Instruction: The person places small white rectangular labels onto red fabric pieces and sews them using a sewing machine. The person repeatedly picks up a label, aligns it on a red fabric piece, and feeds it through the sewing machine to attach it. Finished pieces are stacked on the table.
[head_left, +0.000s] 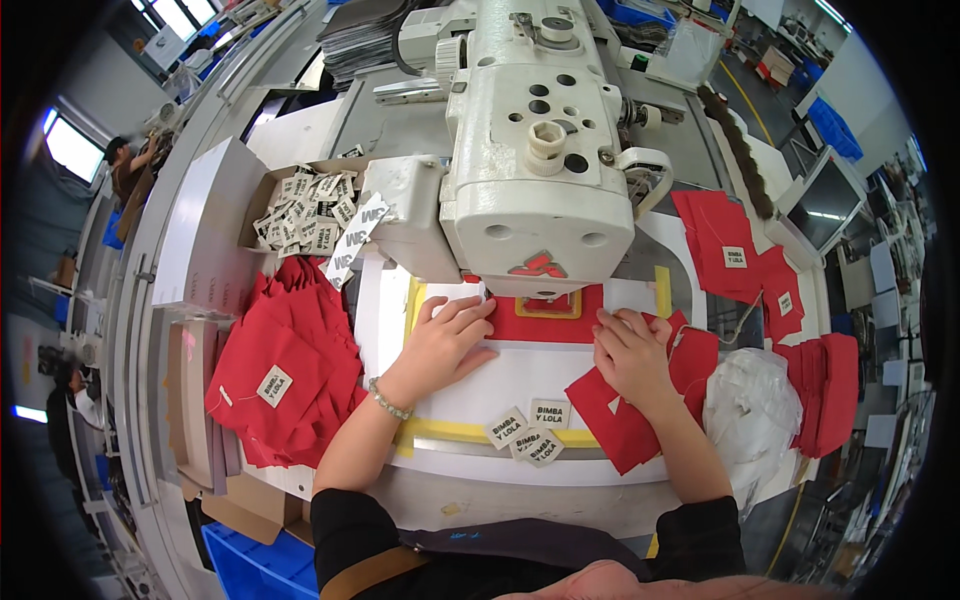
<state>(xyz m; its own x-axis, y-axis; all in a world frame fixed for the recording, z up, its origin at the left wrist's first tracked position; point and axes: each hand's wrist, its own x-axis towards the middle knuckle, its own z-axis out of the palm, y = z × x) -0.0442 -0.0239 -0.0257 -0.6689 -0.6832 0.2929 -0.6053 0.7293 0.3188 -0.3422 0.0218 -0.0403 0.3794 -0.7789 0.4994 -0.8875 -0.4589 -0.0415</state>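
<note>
A red fabric piece (545, 332) lies flat under the head of a white industrial sewing machine (540, 215). A small yellow-edged frame (548, 315) sits on it beneath the machine. My left hand (450, 338) is open, palm down, its fingertips at the cloth's left end and its thumb apart. At the right end, my right hand (632, 352) rests with bent, slightly spread fingers on the cloth. Other red pieces (620, 425) lie under and beside that hand. Several cream printed labels (550, 413) are on the white work plate (465, 392) between my forearms.
Left stands a pile of red pieces (290, 350), behind it a carton of loose labels (300, 212). On the right are labelled red pieces (725, 245), a clear plastic bag (752, 410), a red stack (828, 390) and a screen (822, 207). A blue crate (265, 555) sits lower left.
</note>
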